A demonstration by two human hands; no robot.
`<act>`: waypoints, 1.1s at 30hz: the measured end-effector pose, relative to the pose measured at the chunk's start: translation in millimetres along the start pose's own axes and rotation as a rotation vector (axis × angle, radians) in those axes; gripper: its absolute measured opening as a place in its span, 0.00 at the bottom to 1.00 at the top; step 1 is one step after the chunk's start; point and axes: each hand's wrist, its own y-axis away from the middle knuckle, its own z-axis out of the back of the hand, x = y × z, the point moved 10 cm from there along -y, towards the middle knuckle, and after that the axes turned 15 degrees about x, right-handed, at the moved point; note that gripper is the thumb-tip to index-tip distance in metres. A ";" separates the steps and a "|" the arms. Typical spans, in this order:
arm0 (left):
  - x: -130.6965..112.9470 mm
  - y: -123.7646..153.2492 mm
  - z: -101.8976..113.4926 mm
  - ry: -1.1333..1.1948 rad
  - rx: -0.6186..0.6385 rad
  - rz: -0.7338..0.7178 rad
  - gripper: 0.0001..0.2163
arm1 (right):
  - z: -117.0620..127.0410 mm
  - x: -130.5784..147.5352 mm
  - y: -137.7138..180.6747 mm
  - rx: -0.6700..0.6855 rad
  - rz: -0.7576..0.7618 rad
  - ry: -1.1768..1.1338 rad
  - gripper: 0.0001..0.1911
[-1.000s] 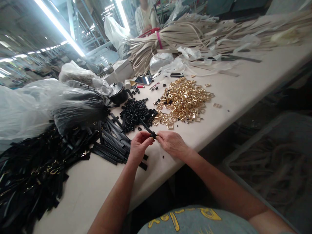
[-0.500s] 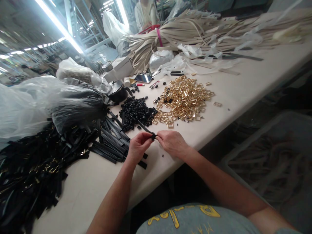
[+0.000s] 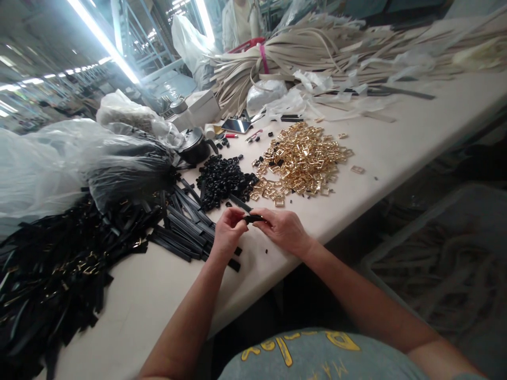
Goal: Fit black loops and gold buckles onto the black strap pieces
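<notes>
Seen from the wearer's head, the two hands met over the near edge of the pale table [image 3: 134,316], where we found a single narrow black strap [image 3: 241,203] held between them. The left hand [image 3: 229,232] pinched it between thumb and bent fingers, and the right hand [image 3: 285,229] grasped it from the other side, also with the fingertips; the fingers hid part of the strap, and we could not tell exactly how its near end was folded or fitted. Its free end pointed away from the wearer, toward a pile of small black loops [image 3: 224,182] just beyond the left hand. To the right of this pile, and meeting its edge, we noted a larger heap of gold rectangular frames [image 3: 307,158], with a few black pieces among them. Left of the left hand lay loose black strips [image 3: 184,229], roughly side by side, and farther left a mound of black straps with gold fittings [image 3: 59,264], partly beneath clear plastic bags [image 3: 51,153]. Behind the loops we observed a black lidded pot [image 3: 196,148] and a phone [image 3: 236,125]; farther back, a bundle of beige strips [image 3: 301,50] bore a pink tie [image 3: 263,58], and beyond it stood another person [image 3: 241,24].
</notes>
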 end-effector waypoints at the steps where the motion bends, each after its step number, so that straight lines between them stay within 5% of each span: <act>1: 0.8 0.4 -0.1 0.031 -0.001 0.013 0.10 | 1.6 2.6 1.0 -0.025 0.047 -0.016 0.12; 15: 20.5 3.0 -14.2 0.444 0.107 0.103 0.12 | 14.0 16.3 7.1 -0.179 0.216 0.004 0.07; 33: 18.0 6.8 -18.2 0.402 0.117 0.116 0.13 | 20.9 12.9 9.0 -0.230 0.226 -0.076 0.05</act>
